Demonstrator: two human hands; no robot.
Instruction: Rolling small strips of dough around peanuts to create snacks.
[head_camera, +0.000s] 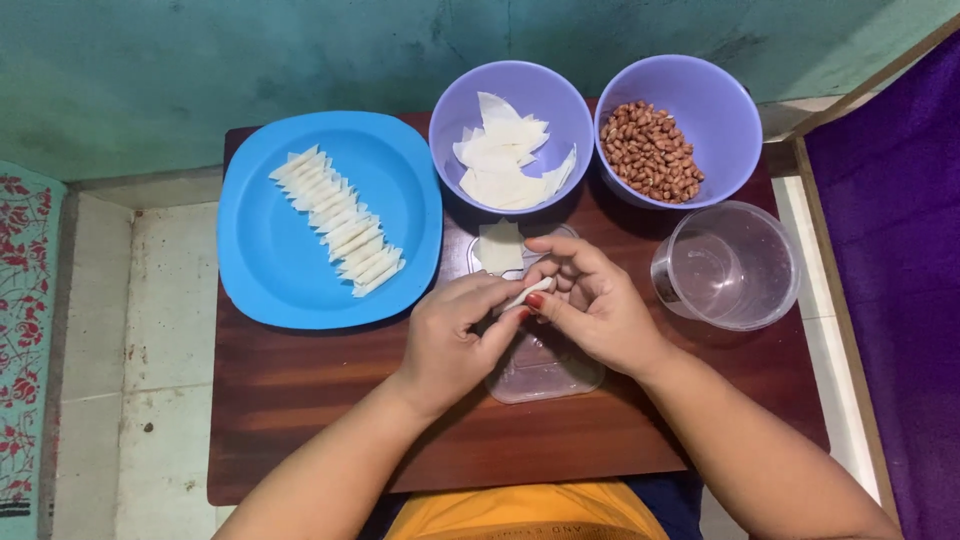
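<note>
My left hand (455, 335) and my right hand (590, 300) meet over a clear plastic lid (545, 375) on a small dark wooden table (300, 400). Together their fingertips pinch a small white rolled wrapper (528, 293). A flat white wrapper sheet (498, 248) lies on the lid just beyond the hands. To the left, a blue plate (270, 260) carries a row of several rolled white pieces (340, 222). Behind the hands stand a purple bowl of cut wrapper sheets (510, 150) and a purple bowl of peanuts (650, 150).
A clear plastic container (728, 265) stands at the table's right. A teal wall rises behind the table, tiled floor and a patterned mat lie on the left, and purple cloth hangs on the right.
</note>
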